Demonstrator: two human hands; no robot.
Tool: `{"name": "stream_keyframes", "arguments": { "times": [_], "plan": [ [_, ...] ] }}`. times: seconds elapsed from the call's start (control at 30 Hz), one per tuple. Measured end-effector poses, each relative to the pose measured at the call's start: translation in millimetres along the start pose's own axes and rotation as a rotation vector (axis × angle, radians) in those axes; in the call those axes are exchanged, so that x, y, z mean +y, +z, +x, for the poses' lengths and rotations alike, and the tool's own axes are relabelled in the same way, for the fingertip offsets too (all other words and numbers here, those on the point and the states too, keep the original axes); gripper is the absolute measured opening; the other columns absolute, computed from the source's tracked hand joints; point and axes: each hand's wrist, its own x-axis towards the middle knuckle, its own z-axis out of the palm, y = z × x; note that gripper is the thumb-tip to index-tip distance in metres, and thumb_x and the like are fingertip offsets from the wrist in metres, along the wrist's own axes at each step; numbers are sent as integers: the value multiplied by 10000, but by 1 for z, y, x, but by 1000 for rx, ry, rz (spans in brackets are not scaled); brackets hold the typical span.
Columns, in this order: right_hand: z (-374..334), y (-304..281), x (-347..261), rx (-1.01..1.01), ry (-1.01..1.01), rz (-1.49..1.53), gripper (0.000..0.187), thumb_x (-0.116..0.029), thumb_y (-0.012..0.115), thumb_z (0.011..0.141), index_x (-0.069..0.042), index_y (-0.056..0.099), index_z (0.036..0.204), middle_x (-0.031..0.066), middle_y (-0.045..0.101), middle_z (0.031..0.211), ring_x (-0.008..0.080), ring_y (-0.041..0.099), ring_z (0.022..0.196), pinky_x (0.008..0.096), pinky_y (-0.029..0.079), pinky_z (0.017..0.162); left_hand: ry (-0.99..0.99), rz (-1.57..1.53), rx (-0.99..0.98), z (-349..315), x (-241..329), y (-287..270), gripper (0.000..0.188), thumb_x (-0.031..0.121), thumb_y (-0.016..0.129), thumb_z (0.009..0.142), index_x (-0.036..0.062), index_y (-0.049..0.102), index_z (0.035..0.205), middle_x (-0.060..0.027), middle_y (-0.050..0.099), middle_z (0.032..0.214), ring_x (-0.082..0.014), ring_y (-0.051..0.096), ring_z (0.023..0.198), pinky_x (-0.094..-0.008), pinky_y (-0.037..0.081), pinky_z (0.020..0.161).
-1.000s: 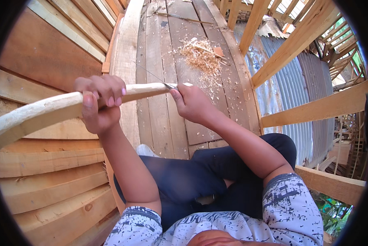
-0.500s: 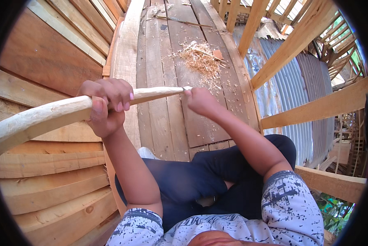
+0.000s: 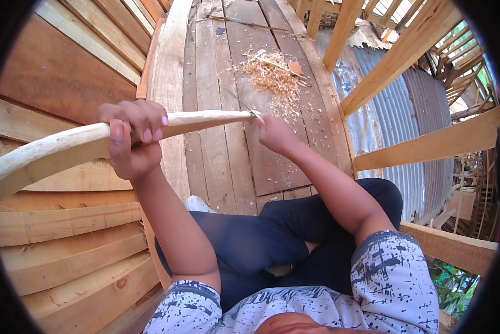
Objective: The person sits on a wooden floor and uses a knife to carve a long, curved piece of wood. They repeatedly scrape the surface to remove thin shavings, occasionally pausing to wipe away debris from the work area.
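left hand [image 3: 132,139] clenched round the wood [image 3: 205,119], probably to steady it: bend runs out left of those fingers, thin end right. right hand [image 3: 276,133] closed on a blade [image 3: 252,111] (any handle is hidden by the fingers), at the wood's tip, likely held close for control. shavings [image 3: 272,78] on planks [image 3: 209,167] beyond the right fingers.

The long stick [image 3: 205,119] is dull wood, a bit bumpy. The thin blade [image 3: 253,111] is metal. The wavy sheet [image 3: 383,119] is shiny metal, the pants [image 3: 244,239] dull cloth.
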Motion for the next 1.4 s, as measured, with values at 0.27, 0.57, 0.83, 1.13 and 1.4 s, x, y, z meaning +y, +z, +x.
{"name": "stream_keyframes", "arguments": {
  "times": [0.27, 0.57, 0.83, 1.13, 1.4],
  "plan": [
    [9, 8, 14, 21, 94, 63, 403, -291, 425, 1000, 38, 650, 942, 277, 661, 850, 427, 648, 814, 523, 495, 755, -2, -21, 0, -1, -2, 3, 149, 220, 448, 984, 145, 443, 856, -3, 434, 653, -132, 425, 600, -350, 394, 673],
    [5, 20, 33, -33, 99, -42, 376, -274, 423, 1002, 37, 624, 936, 273, 646, 810, 440, 642, 798, 515, 505, 723, 47, -35, 51, 0, -5, 3, 197, 238, 486, 984, 110, 418, 850, -25, 443, 636, -140, 446, 563, -334, 437, 632],
    [11, 5, 8, -20, 33, 24, 387, -281, 438, 994, 42, 646, 940, 288, 646, 813, 453, 631, 794, 514, 496, 752, 30, -27, 84, -2, -4, 4, 192, 241, 479, 985, 108, 415, 861, -21, 433, 643, -138, 440, 573, -331, 436, 644],
    [1, -1, -9, -5, -102, 54, 380, -277, 441, 1000, 37, 628, 898, 274, 636, 773, 434, 637, 759, 516, 494, 707, -17, 4, 146, -2, -2, 1, 159, 225, 472, 973, 149, 435, 839, 2, 405, 654, -127, 400, 609, -338, 379, 686],
    [6, 3, -17, 43, -127, 82, 390, -275, 427, 1007, 43, 622, 891, 276, 635, 793, 449, 619, 777, 523, 476, 711, -4, 9, 106, 0, -1, 4, 175, 232, 474, 978, 136, 423, 841, 0, 398, 654, -132, 408, 610, -341, 396, 685]
  ]
}}
